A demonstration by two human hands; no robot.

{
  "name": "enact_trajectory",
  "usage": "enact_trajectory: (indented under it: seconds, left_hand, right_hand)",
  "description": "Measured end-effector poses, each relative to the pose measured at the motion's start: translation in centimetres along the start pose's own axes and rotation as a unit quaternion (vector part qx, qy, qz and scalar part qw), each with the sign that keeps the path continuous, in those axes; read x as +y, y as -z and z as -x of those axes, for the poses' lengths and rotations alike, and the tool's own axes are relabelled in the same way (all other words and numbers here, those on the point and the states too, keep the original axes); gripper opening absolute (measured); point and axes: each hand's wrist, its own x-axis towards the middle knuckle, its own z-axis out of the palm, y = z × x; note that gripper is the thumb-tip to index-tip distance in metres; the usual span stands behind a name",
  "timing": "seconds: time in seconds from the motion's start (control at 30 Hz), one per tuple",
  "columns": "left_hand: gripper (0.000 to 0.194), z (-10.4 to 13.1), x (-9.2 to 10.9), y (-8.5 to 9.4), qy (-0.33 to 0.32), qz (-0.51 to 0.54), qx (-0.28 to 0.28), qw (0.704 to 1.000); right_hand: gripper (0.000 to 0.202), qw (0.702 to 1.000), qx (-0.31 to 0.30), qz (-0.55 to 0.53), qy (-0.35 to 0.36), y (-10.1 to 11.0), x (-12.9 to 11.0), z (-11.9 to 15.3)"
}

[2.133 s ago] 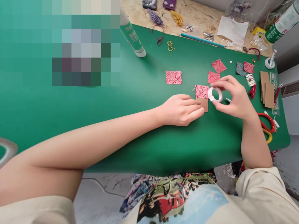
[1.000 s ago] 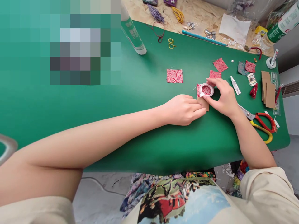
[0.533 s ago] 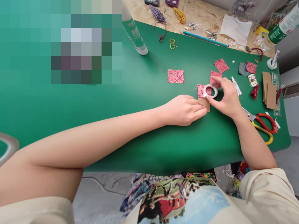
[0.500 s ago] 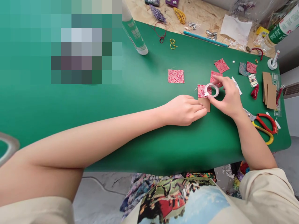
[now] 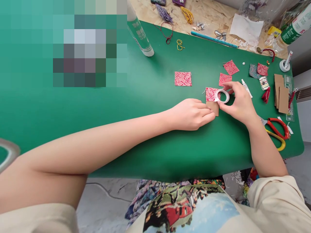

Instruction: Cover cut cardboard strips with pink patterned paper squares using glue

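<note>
My left hand (image 5: 191,115) has its fingers curled and pressed onto a small brown cardboard piece (image 5: 213,107), pinning it to the table. Across the top of that cardboard lies a red-and-white patterned fabric piece (image 5: 210,94). My right hand (image 5: 239,102) pinches a roll of tape (image 5: 216,96) between thumb and fingers, just over the fabric's right edge. A short tape end shows at the roll's lower left; whether it touches the fabric I cannot tell. Beyond the right fingers lies another red fabric square (image 5: 224,79), and a white tube (image 5: 247,88) is beside that hand.
Scissors (image 5: 279,127) lie by my right forearm, with stacked cardboard strips (image 5: 283,100) behind. A fabric rectangle (image 5: 183,79) sits left of the work. An upright green-and-white bottle (image 5: 143,38) stands farther back. A blue pencil (image 5: 213,39) lies along the green mat's far edge.
My right hand has shifted slightly right and down with the tape roll, uncovering more of the fabric beneath. The left hand stays in place on the cardboard.
</note>
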Motion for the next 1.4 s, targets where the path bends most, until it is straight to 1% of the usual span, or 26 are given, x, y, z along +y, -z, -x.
enact_trajectory:
  seconds: [0.17, 0.33, 0.5, 0.6, 0.7, 0.9, 1.0, 1.13, 1.23, 1.3, 1.4]
  left_hand:
    - [0.039, 0.1, -0.1, 0.1, 0.001, 0.000, 0.002, 1.000]
    - [0.038, 0.1, 0.0, 0.1, -0.001, -0.005, -0.016, 1.000]
    - [0.037, 0.2, 0.0, -0.1, -0.003, -0.006, -0.036, 0.999]
    - [0.036, 0.4, 0.0, -0.1, -0.003, -0.005, -0.049, 0.999]
    - [0.033, 0.3, 0.1, 0.0, -0.002, -0.004, -0.037, 0.999]
    - [0.031, 0.2, 0.0, 0.1, -0.002, -0.003, -0.023, 1.000]
    - [0.032, 0.3, 0.0, 0.1, -0.002, -0.002, -0.038, 0.999]
    - [0.034, 0.3, 0.1, 0.2, -0.001, 0.004, -0.063, 0.998]
    - [0.034, 0.3, 0.1, 0.2, 0.000, 0.007, -0.063, 0.998]
    - [0.033, 0.2, 0.1, 0.2, 0.000, 0.007, -0.063, 0.998]
    - [0.032, 0.2, 0.1, 0.2, -0.002, 0.000, -0.060, 0.998]
  right_hand:
    - [0.043, 1.000, -0.004, 0.006, -0.015, 0.2, -0.1, 0.1]
    - [0.038, 0.999, -0.005, 0.020, -0.025, 0.1, -0.1, 0.1]
    - [0.039, 0.999, 0.012, -0.003, -0.030, -0.1, 0.1, 0.0]
    - [0.038, 1.000, 0.018, -0.009, -0.021, -0.3, 0.1, 0.0]
    - [0.037, 0.999, 0.035, -0.002, -0.007, -0.5, 0.1, 0.0]
    - [0.037, 1.000, 0.029, -0.007, 0.001, -0.8, -0.1, 0.0]
    - [0.037, 1.000, 0.021, -0.013, 0.008, -0.9, -0.4, 0.1]
    - [0.040, 0.999, 0.030, -0.016, 0.007, -1.1, -0.6, 0.1]
    - [0.038, 0.999, 0.021, -0.021, 0.017, -1.3, -0.6, 0.1]
    - [0.037, 0.999, 0.027, -0.017, 0.024, -1.5, -0.7, 0.0]
    - [0.034, 0.998, 0.022, -0.027, 0.048, -1.7, -0.7, -0.1]
